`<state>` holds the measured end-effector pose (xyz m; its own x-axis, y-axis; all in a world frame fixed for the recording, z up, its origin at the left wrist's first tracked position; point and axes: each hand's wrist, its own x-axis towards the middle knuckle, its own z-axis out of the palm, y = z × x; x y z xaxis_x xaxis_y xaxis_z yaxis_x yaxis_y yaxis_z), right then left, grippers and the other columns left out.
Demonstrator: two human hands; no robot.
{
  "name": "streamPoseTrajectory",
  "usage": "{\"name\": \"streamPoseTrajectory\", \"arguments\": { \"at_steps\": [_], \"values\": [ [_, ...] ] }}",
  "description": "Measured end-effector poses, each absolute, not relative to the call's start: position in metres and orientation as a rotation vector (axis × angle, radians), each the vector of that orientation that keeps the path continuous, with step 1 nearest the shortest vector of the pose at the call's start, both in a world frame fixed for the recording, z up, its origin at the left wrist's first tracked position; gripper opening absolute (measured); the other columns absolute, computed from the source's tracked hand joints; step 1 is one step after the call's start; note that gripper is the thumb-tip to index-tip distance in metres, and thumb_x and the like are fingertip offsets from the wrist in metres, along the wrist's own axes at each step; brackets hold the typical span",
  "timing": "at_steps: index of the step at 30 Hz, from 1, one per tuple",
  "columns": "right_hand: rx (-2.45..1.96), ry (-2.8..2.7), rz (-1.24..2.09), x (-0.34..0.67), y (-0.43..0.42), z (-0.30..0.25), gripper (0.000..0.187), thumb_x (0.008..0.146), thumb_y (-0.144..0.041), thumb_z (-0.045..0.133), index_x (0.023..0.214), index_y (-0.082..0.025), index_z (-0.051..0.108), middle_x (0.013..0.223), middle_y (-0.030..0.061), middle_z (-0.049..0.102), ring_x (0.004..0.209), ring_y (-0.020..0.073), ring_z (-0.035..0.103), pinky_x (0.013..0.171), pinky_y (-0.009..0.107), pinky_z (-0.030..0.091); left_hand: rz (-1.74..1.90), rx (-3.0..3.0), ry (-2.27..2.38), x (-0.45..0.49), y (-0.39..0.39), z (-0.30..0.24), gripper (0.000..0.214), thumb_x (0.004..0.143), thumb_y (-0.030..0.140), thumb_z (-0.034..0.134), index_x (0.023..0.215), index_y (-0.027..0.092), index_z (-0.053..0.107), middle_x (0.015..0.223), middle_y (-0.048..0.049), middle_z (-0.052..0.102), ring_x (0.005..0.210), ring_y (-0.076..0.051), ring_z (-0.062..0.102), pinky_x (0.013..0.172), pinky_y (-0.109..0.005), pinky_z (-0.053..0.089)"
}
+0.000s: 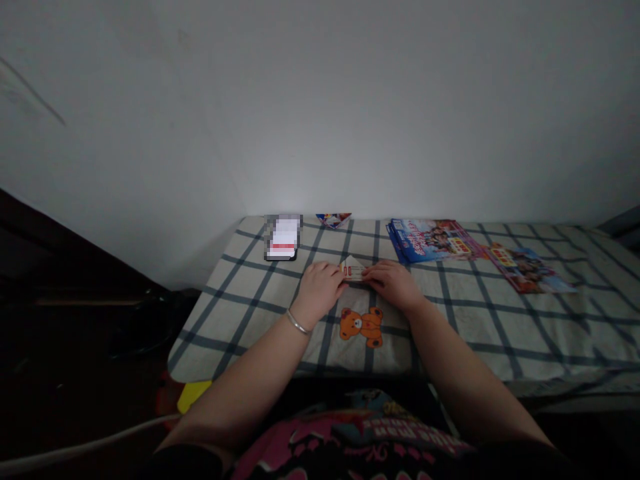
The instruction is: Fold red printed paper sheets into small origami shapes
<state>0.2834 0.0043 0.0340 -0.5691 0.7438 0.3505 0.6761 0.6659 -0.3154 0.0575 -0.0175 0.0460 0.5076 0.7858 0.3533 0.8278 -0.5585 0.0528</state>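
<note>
White printed paper is drawing both hands: a folded paper leaflet (352, 269), peaked along its top edge and marked with red, is lying on a checked bedsheet (240, 347) at about 12 o'clock from the person's chest. The left hand (320, 288) is reaching in from 7 o'clock, half closed, with its fingers curling onto the leaflet's left end. The right hand (393, 283) is reaching in from 5 o'clock, pressing on the right end. Both seem to be holding the paper between them, but the fingers hide how firm that hold is, so I cannot tell. The leaflet looks light and thin, likely to flex and crease easily; its folded edges seem the surest place to pinch it. A silver bangle (297, 323) is circling the left wrist. Around the hands, an orange teddy-bear print (361, 327) is showing at 6 o'clock, a small folded paper triangle (333, 219) at 12, a pixelated object (283, 237) at 11, a stack of blue leaflets (430, 240) at 1, and a single printed leaflet (530, 270) at 2.
</note>
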Motion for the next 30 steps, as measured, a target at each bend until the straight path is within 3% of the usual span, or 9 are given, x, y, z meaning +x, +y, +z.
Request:
{"name": "streamPoseTrajectory", "arguments": {
  "at_steps": [7, 14, 30],
  "values": [
    [-1.229, -2.358, 0.202, 0.275, -0.001, 0.038, 0.011, 0.086, -0.024, 0.063, 0.093, -0.024, 0.072, 0.098, 0.0031, 0.073, 0.095, 0.0214, 0.062, 0.087, 0.037, 0.048, -0.513, -2.673, -1.424, 0.059, -0.012, 0.042, 0.016, 0.093, 0.026, 0.055, 0.098, 0.016, 0.066, 0.097, -0.0062, 0.065, 0.095, -0.021, 0.058, 0.084, -0.034, 0.048],
    [-1.547, -2.258, 0.107, 0.262, -0.005, 0.046, 0.013, 0.089, -0.030, 0.061, 0.088, -0.021, 0.070, 0.090, 0.0043, 0.070, 0.089, 0.0201, 0.061, 0.078, 0.030, 0.044, -0.439, -2.598, -1.527, 0.065, -0.010, 0.045, 0.019, 0.095, 0.028, 0.051, 0.098, 0.015, 0.065, 0.095, -0.0072, 0.066, 0.093, -0.022, 0.060, 0.080, -0.034, 0.049],
    [-1.690, -2.226, 0.066, 0.254, 0.003, 0.042, 0.010, 0.088, -0.029, 0.061, 0.083, -0.020, 0.063, 0.090, 0.0055, 0.067, 0.088, 0.0209, 0.059, 0.076, 0.030, 0.039, -0.427, -2.561, -1.525, 0.067, -0.007, 0.041, 0.019, 0.096, 0.028, 0.048, 0.096, 0.015, 0.061, 0.094, -0.0067, 0.065, 0.092, -0.023, 0.060, 0.075, -0.034, 0.048]
  ]
}}
